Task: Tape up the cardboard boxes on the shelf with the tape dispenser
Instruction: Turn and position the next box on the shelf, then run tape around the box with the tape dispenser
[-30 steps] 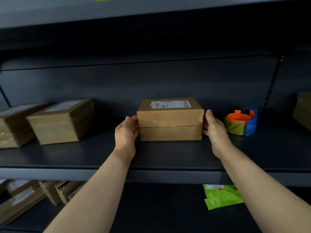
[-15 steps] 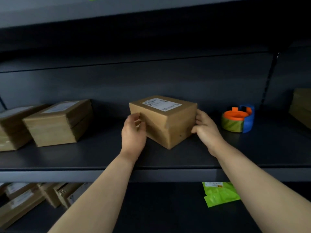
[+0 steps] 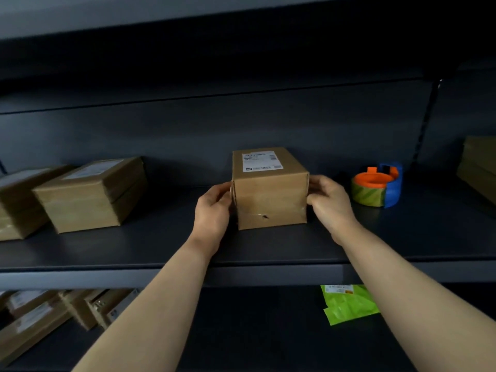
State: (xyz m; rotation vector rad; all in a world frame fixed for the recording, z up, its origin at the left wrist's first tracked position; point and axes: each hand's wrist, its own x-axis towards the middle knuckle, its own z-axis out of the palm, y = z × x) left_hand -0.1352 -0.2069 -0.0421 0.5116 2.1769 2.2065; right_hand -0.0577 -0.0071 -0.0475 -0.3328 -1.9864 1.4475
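Head: left hand [image 3: 213,208] and right hand [image 3: 328,202] grip box [image 3: 271,200] side edges.

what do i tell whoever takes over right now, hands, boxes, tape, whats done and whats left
Left hand grips the left side of the cardboard box; right hand grips its right side.
The box stands on the shelf, a short end toward the person, label on top.
The tape dispenser sits on the shelf to the right of the box, with neither hand on it.
Two more boxes lie at the left, another box at the right edge.
Done: box is in hand and squared up.
Left: pick up the dispenser and tape this box, then the others. Which ones already carry tape cannot be told.
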